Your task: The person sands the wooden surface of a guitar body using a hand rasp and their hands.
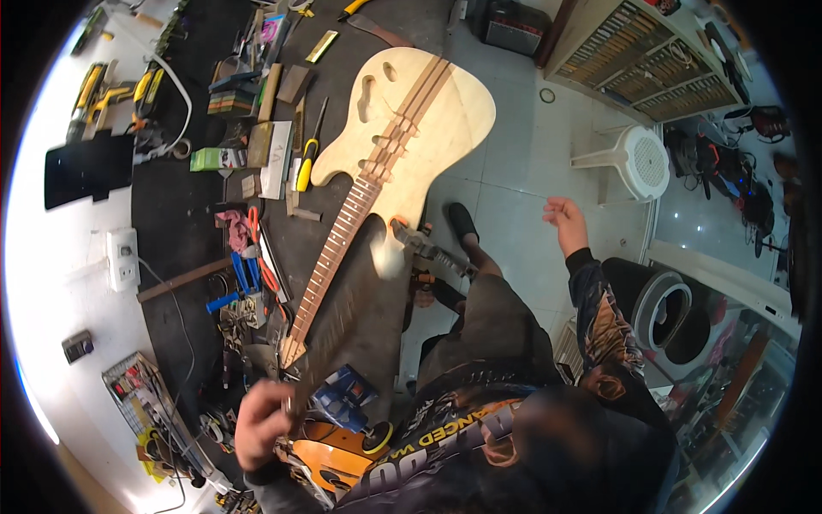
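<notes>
An unfinished electric guitar (pixel 462 111) with a pale wood body, a dark striped centre and a fretted neck lies on the dark bench. A clamp (pixel 424 246) grips the bench edge by the body's lower horn. My left hand (pixel 264 424) is closed near the headstock, its fingers pinched. From it a long, dark, motion-smeared strip (pixel 330 347) seems to run up beside the neck; its kind is unclear. My right hand (pixel 567 224) is raised over the floor at the right, fingers apart and partly curled, holding nothing.
A yellow-handled screwdriver (pixel 308 163), blue clamp (pixel 247 272) and wood blocks crowd the bench's left. A blue power tool (pixel 344 398) and an orange guitar-shaped body (pixel 330 454) are near my left arm. A white stool (pixel 642 163) stands on the tiled floor at right.
</notes>
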Tool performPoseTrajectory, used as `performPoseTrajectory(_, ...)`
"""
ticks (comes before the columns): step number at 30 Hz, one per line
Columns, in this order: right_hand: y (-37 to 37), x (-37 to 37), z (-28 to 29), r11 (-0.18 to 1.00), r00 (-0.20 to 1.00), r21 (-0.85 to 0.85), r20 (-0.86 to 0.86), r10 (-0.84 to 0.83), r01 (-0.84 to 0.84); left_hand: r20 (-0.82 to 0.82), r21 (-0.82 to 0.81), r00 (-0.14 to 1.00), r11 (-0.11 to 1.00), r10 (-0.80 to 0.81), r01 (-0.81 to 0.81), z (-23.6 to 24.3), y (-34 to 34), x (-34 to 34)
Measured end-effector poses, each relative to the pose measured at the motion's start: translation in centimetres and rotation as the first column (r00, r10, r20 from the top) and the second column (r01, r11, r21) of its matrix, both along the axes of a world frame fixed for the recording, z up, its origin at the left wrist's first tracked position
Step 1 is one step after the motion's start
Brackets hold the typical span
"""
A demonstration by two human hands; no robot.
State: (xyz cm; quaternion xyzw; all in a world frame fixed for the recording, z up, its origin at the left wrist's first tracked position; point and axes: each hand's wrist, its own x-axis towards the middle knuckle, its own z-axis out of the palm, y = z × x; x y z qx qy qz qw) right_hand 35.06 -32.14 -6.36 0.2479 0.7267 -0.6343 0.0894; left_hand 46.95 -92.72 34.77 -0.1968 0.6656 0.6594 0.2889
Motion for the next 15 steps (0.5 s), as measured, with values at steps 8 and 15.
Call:
performPoseTrajectory(8, -6.0, -18.7, 5.7, 0.955, 0.938, -0.268, -0.279, -0.204, 0.128, -0.47, -0.692, 0.519, 0.663, -0.714, 0.286, -19.0, 16.0, -27.0)
performPoseTrajectory(15, -7.5, -24.6, 3.6, 0.884, 0.9, -0.429, -0.287, -0.327, 0.184, -0.379, -0.839, 0.246, 0.444, -0.892, 0.316, -26.8, 20.3, -32.1)
